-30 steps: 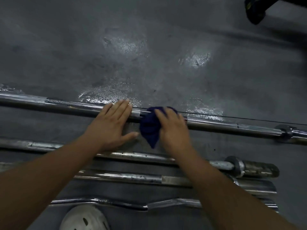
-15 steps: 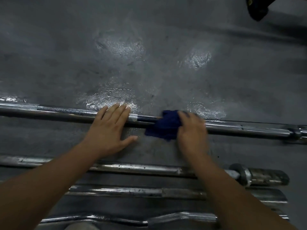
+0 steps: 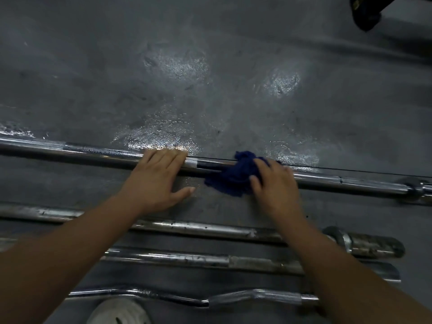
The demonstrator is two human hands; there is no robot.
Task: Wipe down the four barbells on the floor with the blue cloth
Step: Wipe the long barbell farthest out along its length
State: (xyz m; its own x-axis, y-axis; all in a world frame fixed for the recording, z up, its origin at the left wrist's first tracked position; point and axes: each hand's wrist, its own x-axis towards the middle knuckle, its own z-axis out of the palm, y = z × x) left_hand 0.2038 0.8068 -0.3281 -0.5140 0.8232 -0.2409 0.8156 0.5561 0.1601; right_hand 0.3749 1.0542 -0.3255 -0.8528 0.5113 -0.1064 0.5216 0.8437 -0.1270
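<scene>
Four steel bars lie side by side on the grey floor. The farthest barbell (image 3: pixel 93 152) runs across the whole view. My left hand (image 3: pixel 156 178) lies flat on it with straight fingers, thumb on the floor. To its right my right hand (image 3: pixel 274 185) presses the crumpled blue cloth (image 3: pixel 233 177) onto the same bar, fingers curled over the cloth. Nearer me lie a second barbell (image 3: pixel 198 228), a third barbell (image 3: pixel 177 258) and a curved curl bar (image 3: pixel 245 296); my forearms cover parts of them.
Glossy wet-looking patches (image 3: pixel 163 136) shine on the floor beyond the far bar. A dark piece of equipment (image 3: pixel 367 12) stands at the top right corner. A white perforated shoe (image 3: pixel 119 312) shows at the bottom edge.
My right hand has slid the cloth to the right along the far bar, a short way from my left hand. The left hand has stayed in place on the bar.
</scene>
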